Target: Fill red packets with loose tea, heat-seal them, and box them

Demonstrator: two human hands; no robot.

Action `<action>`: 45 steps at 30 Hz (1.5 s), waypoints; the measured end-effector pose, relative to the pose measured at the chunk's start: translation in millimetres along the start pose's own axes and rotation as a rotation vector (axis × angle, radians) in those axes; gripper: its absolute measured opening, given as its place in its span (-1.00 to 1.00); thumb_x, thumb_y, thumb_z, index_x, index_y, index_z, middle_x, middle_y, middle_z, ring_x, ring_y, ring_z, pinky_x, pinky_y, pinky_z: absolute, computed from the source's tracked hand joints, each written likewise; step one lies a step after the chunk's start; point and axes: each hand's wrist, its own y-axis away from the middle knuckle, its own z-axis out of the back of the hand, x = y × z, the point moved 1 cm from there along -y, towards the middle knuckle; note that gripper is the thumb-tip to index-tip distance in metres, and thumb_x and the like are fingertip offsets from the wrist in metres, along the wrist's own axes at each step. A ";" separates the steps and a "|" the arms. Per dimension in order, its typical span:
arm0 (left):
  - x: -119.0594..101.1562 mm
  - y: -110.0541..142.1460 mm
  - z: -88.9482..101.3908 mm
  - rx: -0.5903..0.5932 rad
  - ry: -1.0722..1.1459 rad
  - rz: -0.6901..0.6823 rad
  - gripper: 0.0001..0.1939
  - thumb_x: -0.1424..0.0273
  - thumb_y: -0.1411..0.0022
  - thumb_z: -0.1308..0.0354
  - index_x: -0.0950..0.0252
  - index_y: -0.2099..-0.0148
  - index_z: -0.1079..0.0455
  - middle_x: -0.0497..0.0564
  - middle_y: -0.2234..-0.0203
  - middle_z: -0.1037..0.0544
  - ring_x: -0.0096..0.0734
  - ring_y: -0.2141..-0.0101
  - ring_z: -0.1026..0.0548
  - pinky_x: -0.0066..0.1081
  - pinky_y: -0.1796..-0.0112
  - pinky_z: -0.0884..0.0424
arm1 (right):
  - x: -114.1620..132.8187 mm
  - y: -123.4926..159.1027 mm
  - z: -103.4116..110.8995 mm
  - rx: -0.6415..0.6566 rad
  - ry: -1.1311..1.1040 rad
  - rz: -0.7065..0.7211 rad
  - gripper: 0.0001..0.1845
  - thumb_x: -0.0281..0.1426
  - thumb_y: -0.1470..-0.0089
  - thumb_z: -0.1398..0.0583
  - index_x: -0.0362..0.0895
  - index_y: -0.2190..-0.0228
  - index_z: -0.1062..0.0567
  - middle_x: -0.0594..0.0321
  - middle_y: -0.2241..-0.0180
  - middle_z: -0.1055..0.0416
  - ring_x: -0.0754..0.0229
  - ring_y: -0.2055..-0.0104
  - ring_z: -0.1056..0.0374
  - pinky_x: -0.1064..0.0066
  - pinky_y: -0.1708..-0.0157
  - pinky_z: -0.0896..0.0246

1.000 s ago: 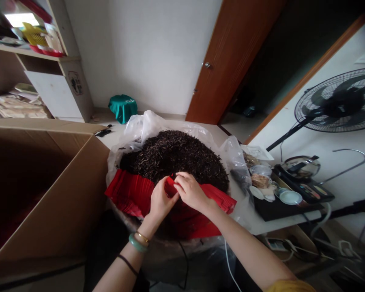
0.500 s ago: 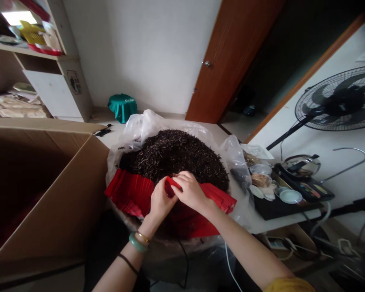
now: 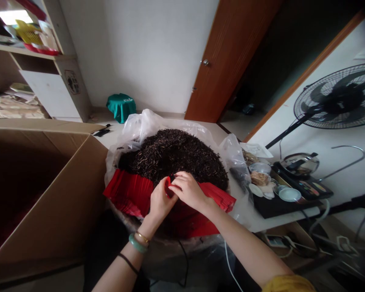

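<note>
My left hand (image 3: 162,200) is closed around a small red packet (image 3: 168,187), held upright above the front of a heap of dark dried leaves (image 3: 182,150). My right hand (image 3: 187,190) meets it from the other side, with its thumb and fingers pinched at the packet's upper edge. A few dark bits show by the right fingertips, but whether they are held is unclear. The leaves lie in a clear plastic bag (image 3: 146,119). Under my wrists, a stack of red packets (image 3: 130,190) fans out on the left and more red packets (image 3: 217,196) lie on the right.
A large open cardboard box (image 3: 57,194) stands close on the left. To the right, a table holds small dishes (image 3: 289,194), a kettle (image 3: 301,163) and a black tray. A standing fan (image 3: 340,97) rises behind it. A white cord (image 3: 229,263) hangs down in front.
My right fingers have shifted slightly at the packet's top, and dark bits now show beside them. My left hand keeps its hold. The view has moved a little.
</note>
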 end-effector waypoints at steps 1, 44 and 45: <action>-0.5 0.1 0.2 -0.001 -0.003 -0.009 -0.47 0.47 0.02 -0.24 0.28 -0.05 -0.26 0.10 0.15 -0.57 -0.21 0.19 -0.57 -0.29 0.16 -0.51 | 0.5 0.3 0.5 -0.010 -0.003 0.002 -0.89 -0.44 -0.10 -0.24 -0.15 0.47 -0.51 0.18 0.40 -0.54 0.06 0.11 -0.37 0.21 0.05 -0.28; -4.1 1.0 0.1 0.025 -0.005 0.003 -0.48 0.37 -0.01 -0.27 0.29 -0.04 -0.28 0.08 0.22 -0.58 -0.24 0.23 -0.57 -0.25 0.18 -0.51 | -73.5 82.7 -3.6 0.005 -0.010 -0.463 -0.67 -0.34 -0.06 -0.20 -0.16 0.11 -0.44 0.03 0.13 -0.46 -0.01 0.05 -0.37 0.12 0.02 -0.26; -3.9 1.1 0.1 0.024 -0.004 0.004 -0.48 0.37 0.00 -0.28 0.28 -0.04 -0.28 0.07 0.22 -0.58 -0.25 0.24 -0.57 -0.26 0.18 -0.51 | -74.1 88.4 -6.5 0.010 0.001 -0.466 -0.65 -0.34 -0.06 -0.21 -0.16 0.09 -0.43 0.03 0.12 -0.45 -0.01 0.04 -0.36 0.11 0.01 -0.26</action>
